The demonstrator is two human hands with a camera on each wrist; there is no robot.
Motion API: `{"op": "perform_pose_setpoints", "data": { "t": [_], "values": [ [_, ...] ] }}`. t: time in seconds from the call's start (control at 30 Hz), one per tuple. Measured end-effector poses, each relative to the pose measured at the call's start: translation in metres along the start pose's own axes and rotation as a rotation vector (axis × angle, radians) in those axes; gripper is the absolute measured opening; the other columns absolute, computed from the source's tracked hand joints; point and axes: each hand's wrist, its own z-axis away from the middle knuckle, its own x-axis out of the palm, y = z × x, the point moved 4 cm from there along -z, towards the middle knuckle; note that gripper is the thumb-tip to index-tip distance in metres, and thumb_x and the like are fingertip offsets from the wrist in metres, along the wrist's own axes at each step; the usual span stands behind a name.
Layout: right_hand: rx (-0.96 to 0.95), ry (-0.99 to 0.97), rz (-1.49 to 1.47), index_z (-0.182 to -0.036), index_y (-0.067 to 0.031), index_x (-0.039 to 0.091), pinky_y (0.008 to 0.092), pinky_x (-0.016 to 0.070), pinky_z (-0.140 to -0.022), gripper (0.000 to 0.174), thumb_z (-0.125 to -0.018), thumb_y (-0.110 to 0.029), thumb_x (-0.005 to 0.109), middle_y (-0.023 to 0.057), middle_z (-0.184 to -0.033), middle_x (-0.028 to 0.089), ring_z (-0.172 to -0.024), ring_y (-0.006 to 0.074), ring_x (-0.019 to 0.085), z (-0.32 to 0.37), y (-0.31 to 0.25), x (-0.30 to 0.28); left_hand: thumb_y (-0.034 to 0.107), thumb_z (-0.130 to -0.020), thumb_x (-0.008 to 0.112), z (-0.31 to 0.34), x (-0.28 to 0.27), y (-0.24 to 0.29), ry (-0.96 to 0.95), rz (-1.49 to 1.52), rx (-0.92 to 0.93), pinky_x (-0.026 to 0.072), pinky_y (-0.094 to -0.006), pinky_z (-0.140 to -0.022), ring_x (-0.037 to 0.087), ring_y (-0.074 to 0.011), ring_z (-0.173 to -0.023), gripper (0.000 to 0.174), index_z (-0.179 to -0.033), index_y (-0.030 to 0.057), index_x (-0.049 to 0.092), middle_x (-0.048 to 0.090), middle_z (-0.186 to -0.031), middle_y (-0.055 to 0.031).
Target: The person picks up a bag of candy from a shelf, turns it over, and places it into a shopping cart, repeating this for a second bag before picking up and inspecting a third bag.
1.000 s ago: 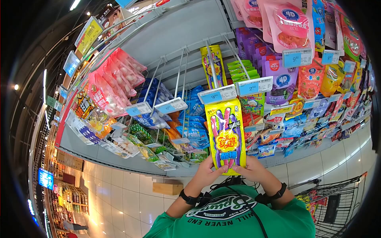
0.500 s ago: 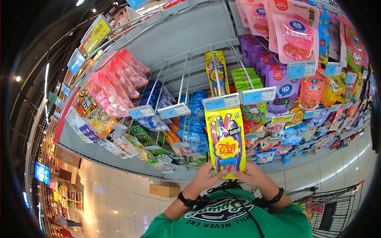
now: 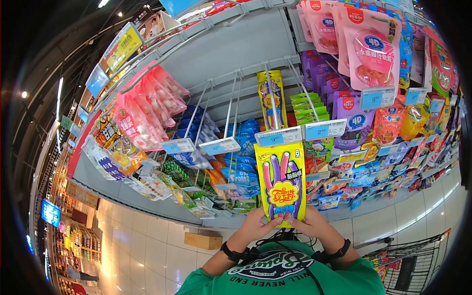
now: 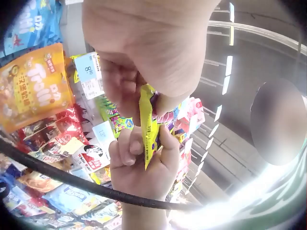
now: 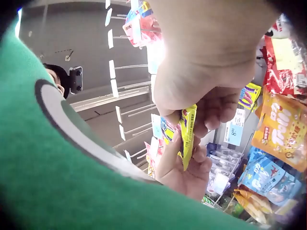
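Both hands hold a yellow candy bag [image 3: 283, 187] in front of the shirt, its front facing up with purple and pink stick sweets printed on it. The left hand [image 3: 256, 225] grips the bag's lower left edge, thumb on the front. At the lower right edge, the right hand [image 3: 312, 222] pinches it the same way. The left wrist view shows the bag [image 4: 147, 127] edge-on between thumbs and curled fingers. From the right wrist, its narrow side [image 5: 188, 136] is visible between the hands. A matching yellow bag [image 3: 272, 98] hangs on a hook behind.
Price tags [image 3: 278, 136] on hook ends stand right by the held bag's top edge. Pink bags [image 3: 147, 108] hang to the left, purple pouches [image 3: 350, 120] to the right. A shopping cart [image 3: 413, 263] stands at lower right, and a cardboard box [image 3: 203, 241] lies on the floor.
Shelf, tags and held bag sit slightly lower in the head view than before. Both hands keep the same hold on the bag, which has tipped a little.
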Motion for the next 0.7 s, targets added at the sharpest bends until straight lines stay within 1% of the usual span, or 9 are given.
{"op": "perform_pose_setpoints", "data": {
  "t": [0.13,0.3,0.33,0.4,0.43,0.57,0.63,0.67,0.7],
  "values": [
    [0.062,0.053,-0.037,-0.107,-0.0037,0.060,0.0328,0.0492,-0.072,0.024,-0.087,-0.017,0.062,0.0119,-0.090,0.066,-0.077,0.0223,0.064,0.001,0.014,0.002,0.016,-0.083,0.069,-0.004,0.001,-0.002,0.018,0.020,-0.018,0.0476,-0.0297,-0.079,0.063,-0.0139,-0.086,0.027,-0.106,0.0051,0.060,0.066,-0.095,-0.0055],
    [0.143,0.063,-0.163,-0.110,-0.0018,0.058,0.0319,0.0486,-0.077,0.028,-0.088,-0.018,0.061,0.0095,-0.095,0.066,-0.083,0.0158,0.061,0.001,0.019,0.003,0.014,-0.082,0.069,-0.006,0.004,-0.013,0.009,0.060,-0.056,0.0428,-0.0296,-0.090,0.055,-0.0138,-0.102,0.035,-0.113,0.0036,0.055,0.060,-0.111,-0.0076],
    [0.160,0.066,-0.158,-0.111,-0.0013,0.057,0.0316,0.0482,-0.078,0.028,-0.088,-0.018,0.061,0.0087,-0.097,0.065,-0.085,0.0144,0.060,0.004,0.022,0.004,0.014,-0.082,0.069,-0.004,0.005,-0.016,0.004,0.066,-0.067,0.0428,-0.0296,-0.090,0.055,-0.0138,-0.102,0.035,-0.113,0.0036,0.055,0.060,-0.111,-0.0076],
    [0.178,0.067,-0.215,-0.111,-0.0012,0.057,0.0311,0.0479,-0.079,0.028,-0.088,-0.018,0.061,0.0081,-0.099,0.065,-0.087,0.0137,0.059,0.005,0.019,0.005,0.020,-0.080,0.070,-0.005,0.004,-0.017,0.044,0.076,-0.026,0.0473,-0.0330,-0.082,0.062,-0.0208,-0.093,0.039,-0.113,0.0042,0.056,0.063,-0.104,-0.0107],
    [0.184,0.065,-0.267,-0.111,-0.0010,0.057,0.0307,0.0475,-0.080,0.028,-0.088,-0.017,0.061,0.0075,-0.101,0.064,-0.088,0.0131,0.059,0.004,0.017,0.006,0.020,-0.080,0.070,-0.004,0.005,-0.017,0.042,0.081,-0.033,0.0473,-0.0330,-0.082,0.062,-0.0208,-0.093,0.039,-0.113,0.0042,0.056,0.063,-0.104,-0.0107],
    [0.220,0.071,-0.416,-0.112,-0.0009,0.057,0.0291,0.0467,-0.081,0.027,-0.089,-0.013,0.060,0.0045,-0.102,0.063,-0.089,0.0101,0.056,0.004,0.017,0.008,0.017,-0.083,0.068,-0.005,0.005,-0.008,0.090,0.145,-0.042,0.0473,-0.0317,-0.081,0.060,-0.0164,-0.090,0.034,-0.111,0.0030,0.056,0.063,-0.100,-0.0085],
    [0.226,0.099,-0.456,-0.112,-0.0008,0.057,0.0282,0.0462,-0.082,0.026,-0.089,-0.014,0.060,0.0037,-0.101,0.063,-0.089,0.0092,0.056,0.004,0.016,0.009,0.017,-0.086,0.063,-0.004,0.007,-0.011,0.055,0.375,-0.172,0.0470,-0.0304,-0.079,0.058,-0.0138,-0.087,0.029,-0.111,0.0031,0.056,0.062,-0.096,-0.0060],
    [0.233,0.085,-0.457,-0.111,-0.0007,0.058,0.0280,0.0461,-0.082,0.026,-0.089,-0.014,0.060,0.0033,-0.101,0.063,-0.090,0.0092,0.056,0.005,0.015,0.010,0.020,-0.091,0.057,-0.005,0.006,-0.015,0.109,0.261,-0.045,0.0459,-0.0278,-0.074,0.055,-0.0100,-0.081,0.026,-0.110,0.0025,0.057,0.061,-0.091,-0.0031],
    [0.238,0.071,-0.457,-0.111,-0.0006,0.058,0.0278,0.0460,-0.081,0.026,-0.089,-0.015,0.060,0.0029,-0.101,0.063,-0.090,0.0092,0.055,0.005,0.013,0.010,0.020,-0.091,0.057,-0.004,0.007,-0.020,0.104,0.262,-0.054,0.0459,-0.0278,-0.074,0.055,-0.0100,-0.081,0.026,-0.110,0.0025,0.057,0.061,-0.091,-0.0031]
  ]
}}
